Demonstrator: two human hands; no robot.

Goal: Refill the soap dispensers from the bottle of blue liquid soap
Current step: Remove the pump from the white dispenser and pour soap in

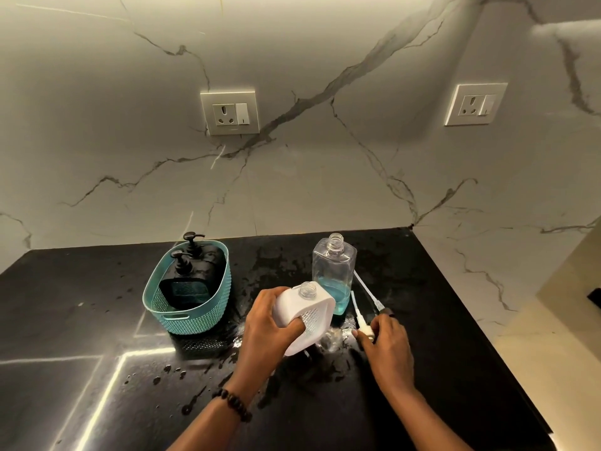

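Left hand (271, 323) gripping white dispenser (304, 315), fingers curled round its near side, thumb lying over the perforated soap-tray face; dispenser is tilting, lifted off the black counter (81, 320), its clear threaded neck (308, 289) uncapped and pointing up and back. Right hand (387, 345) pinching white pump (366, 330) at the collar with fingertips, pump lying on the counter just right of the dispenser, its dip tube (355, 305) running back toward the bottle. Second pump tube (366, 288) lying beside it, ending in a dark head (387, 311) near the right hand's knuckles. Clear bottle (333, 271) is standing upright behind the dispenser, cap off, blue soap (335, 296) filling only its lower part; dispenser is overlapping its bottom left corner in view, contact cannot be told. Teal basket (192, 307) is sitting well left of the hands, holding black dispenser (192, 281) with two black pump heads sticking up above the rim. Counter is showing wet patches and droplets around the hands and in front of the basket. Bead bracelet (235, 403) sitting on the left wrist. Two wall sockets (230, 112) on the marble backsplash behind.
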